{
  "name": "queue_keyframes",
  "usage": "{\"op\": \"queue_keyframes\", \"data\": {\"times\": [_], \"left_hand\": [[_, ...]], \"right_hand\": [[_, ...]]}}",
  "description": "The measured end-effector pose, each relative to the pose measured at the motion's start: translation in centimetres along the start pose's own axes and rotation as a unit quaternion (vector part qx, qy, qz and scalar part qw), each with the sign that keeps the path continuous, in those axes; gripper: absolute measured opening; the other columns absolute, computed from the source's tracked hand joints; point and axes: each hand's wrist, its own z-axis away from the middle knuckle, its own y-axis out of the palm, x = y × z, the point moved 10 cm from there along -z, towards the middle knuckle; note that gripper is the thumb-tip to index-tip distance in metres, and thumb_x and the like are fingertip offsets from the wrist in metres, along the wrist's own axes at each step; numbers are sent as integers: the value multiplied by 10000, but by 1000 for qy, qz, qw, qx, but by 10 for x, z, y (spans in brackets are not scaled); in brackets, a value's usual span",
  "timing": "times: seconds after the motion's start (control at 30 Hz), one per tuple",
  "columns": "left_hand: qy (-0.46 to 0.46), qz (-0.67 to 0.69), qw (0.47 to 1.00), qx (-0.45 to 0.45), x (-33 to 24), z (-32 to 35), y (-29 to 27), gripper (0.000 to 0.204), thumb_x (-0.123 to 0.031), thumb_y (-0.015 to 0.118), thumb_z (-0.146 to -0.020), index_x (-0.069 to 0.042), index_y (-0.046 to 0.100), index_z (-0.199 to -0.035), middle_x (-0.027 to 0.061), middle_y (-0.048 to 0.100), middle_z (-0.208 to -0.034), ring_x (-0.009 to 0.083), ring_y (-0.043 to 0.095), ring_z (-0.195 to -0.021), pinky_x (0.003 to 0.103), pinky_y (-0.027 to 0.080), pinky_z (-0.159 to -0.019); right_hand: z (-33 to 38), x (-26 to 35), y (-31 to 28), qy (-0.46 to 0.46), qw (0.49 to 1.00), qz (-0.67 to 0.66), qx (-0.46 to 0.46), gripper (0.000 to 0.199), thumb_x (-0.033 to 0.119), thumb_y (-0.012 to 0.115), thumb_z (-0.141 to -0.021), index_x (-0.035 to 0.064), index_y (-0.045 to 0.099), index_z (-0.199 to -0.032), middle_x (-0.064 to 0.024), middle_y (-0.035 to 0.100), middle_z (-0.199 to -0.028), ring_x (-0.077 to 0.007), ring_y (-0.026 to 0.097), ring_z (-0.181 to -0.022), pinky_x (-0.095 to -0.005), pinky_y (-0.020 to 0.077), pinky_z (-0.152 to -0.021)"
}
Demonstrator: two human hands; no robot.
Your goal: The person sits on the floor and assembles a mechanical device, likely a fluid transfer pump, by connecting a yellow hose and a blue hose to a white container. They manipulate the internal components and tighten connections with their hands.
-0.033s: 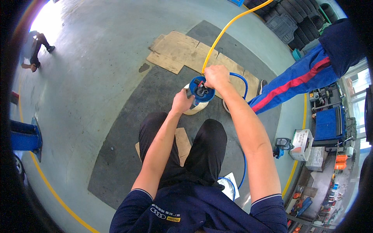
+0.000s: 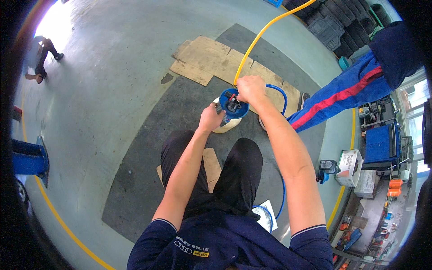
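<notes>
Spreading beneath everything, the floor (image 2: pixel 112 54) was partly covered by a dark mat (image 2: pixel 135 180), on whose far part flattened cardboard (image 2: pixel 204 51) was laid. At the right, a co-worker's leg (image 2: pixel 342 96) was seen. A yellow hose (image 2: pixel 253 42) was led from the top edge down to the right hand (image 2: pixel 252 88), and a blue hose (image 2: pixel 284 96) was looped just beyond that hand. Ahead of the knees, a pale tub (image 2: pixel 224 128) was stood on the mat, with a blue dish (image 2: pixel 243 113) held over it; whether the two were touching could not be told. The dish's right side was gripped by the right hand, its fingers folded closed; whether a hose end was held too was hidden. At the opposite edge, a small ridged piece (image 2: pixel 219 108) was pinched by the left hand (image 2: pixel 210 118), its fingers bent and nearly closed. Inside the dish, a black part (image 2: pixel 233 105) with red on it was contained. No change could be made out from the preceding picture, so the work was judged to be held steady, neither advanced nor undone.
</notes>
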Motion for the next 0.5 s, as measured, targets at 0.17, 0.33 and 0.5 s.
{"op": "queue_keyframes", "data": {"times": [0.17,0.33,0.5], "left_hand": [[-1,-1,1000,2,6,-3,3,607,-295,791,-910,91,611,-1343,336,728,-1145,474,699,-1136,506,556,-967],[-5,0,1000,10,1,-1,2,623,-292,792,-913,98,599,-1358,338,724,-1158,473,697,-1143,505,556,-973],[-20,-6,1000,24,-2,2,0,630,-290,790,-922,99,588,-1375,338,723,-1173,467,698,-1151,502,555,-979]], "right_hand": [[1,1,-2,-1,1000,-4,-8,263,209,873,-724,133,854,-974,-84,820,-980,-271,795,-948,-385,640,-776],[0,0,1,0,1000,-8,-12,270,205,873,-724,132,853,-983,-87,821,-991,-272,797,-943,-386,641,-778],[-3,-2,6,10,1000,-15,-1,281,219,879,-727,129,853,-992,-81,822,-993,-266,798,-948,-385,643,-784]]}}
